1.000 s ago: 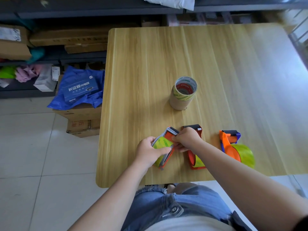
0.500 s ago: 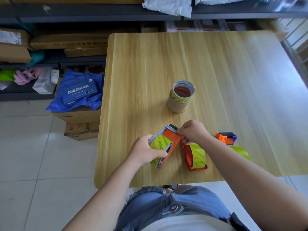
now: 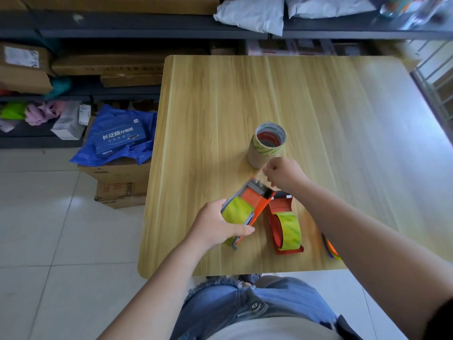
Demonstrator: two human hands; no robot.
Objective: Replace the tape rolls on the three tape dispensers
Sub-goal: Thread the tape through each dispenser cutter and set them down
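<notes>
I'd steady the dispenser [image 3: 245, 212] in my gripping left hand [image 3: 215, 227] (right hand [image 3: 285, 174] pinching the tape end [image 3: 260, 177]) and draw it straight across the blade

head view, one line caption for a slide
Left hand holds a tape dispenser while right hand pulls its tape.

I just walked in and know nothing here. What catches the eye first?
The left hand grips an orange dispenser with yellow-green tape near the table's front edge, while the right hand pulls its clear tape end. A second dispenser lies beside it; a roll stack stands behind.
</notes>
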